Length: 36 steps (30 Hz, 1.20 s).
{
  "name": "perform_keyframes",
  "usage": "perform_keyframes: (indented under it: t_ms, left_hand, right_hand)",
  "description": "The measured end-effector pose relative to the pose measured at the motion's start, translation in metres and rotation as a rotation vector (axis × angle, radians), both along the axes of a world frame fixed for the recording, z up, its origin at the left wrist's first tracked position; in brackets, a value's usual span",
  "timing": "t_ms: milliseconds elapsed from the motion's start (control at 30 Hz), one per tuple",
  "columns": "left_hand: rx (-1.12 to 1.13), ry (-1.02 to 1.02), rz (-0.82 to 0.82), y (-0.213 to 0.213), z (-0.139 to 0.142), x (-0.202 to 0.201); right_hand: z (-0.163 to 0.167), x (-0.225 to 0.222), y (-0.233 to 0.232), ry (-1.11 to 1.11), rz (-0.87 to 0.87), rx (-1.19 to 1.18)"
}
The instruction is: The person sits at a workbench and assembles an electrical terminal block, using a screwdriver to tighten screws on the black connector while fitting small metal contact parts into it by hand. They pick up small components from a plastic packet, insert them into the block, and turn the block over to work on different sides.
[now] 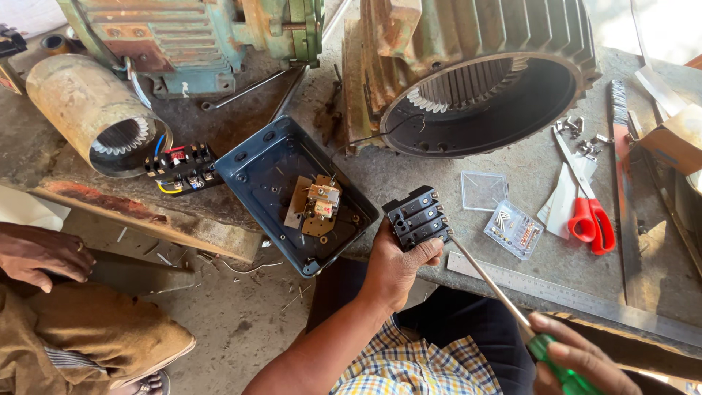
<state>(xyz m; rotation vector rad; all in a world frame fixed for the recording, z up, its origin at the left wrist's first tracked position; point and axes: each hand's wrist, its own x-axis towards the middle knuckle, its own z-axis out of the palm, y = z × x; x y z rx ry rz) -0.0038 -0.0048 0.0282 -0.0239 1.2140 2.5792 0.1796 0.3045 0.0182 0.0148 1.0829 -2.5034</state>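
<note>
My left hand (395,271) grips a small black terminal block (418,216) and holds it up over the bench edge. My right hand (578,362) at the lower right holds a screwdriver (497,289) by its green handle. The long metal shaft slants up to the left and its tip touches the right side of the block. Just left of the block lies an open dark blue metal box (256,172) with a small brass and tan part (322,201) inside.
A large rusty motor housing (475,73) lies behind. A smaller stator (95,110) and a wired black contactor (183,168) sit left. Red-handled scissors (591,219), a clear screw box (513,229) and a steel ruler (570,296) lie right. Another person's hand (40,252) rests at far left.
</note>
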Motion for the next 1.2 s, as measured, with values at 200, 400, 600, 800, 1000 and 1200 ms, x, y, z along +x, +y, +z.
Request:
perform_keyframes:
  t_ms: [200, 400, 600, 800, 1000, 1200]
  left_hand:
    - [0.007, -0.004, 0.022, 0.002, -0.003, 0.001]
    - [0.003, -0.01, 0.026, 0.003, -0.004, 0.0]
    - [0.015, 0.0, 0.023, 0.004, -0.006, 0.0]
    - [-0.005, 0.015, 0.027, 0.005, -0.009, 0.001]
    - [0.0, 0.023, 0.041, 0.007, -0.012, 0.002]
    - [-0.012, 0.088, 0.057, 0.009, -0.015, 0.004]
  right_hand:
    - [-0.032, 0.012, -0.007, 0.055, -0.364, 0.745]
    - [-0.014, 0.014, -0.019, -0.387, -0.32, 0.202]
    - [0.011, 0.014, -0.045, 0.406, -0.428, 0.664]
    - [0.039, -0.004, -0.081, 0.475, -0.542, 0.92]
    - [0.09, -0.024, -0.092, 0.255, -0.354, 0.368]
    - [0.098, -0.033, -0.134, 0.684, -0.718, 1.156]
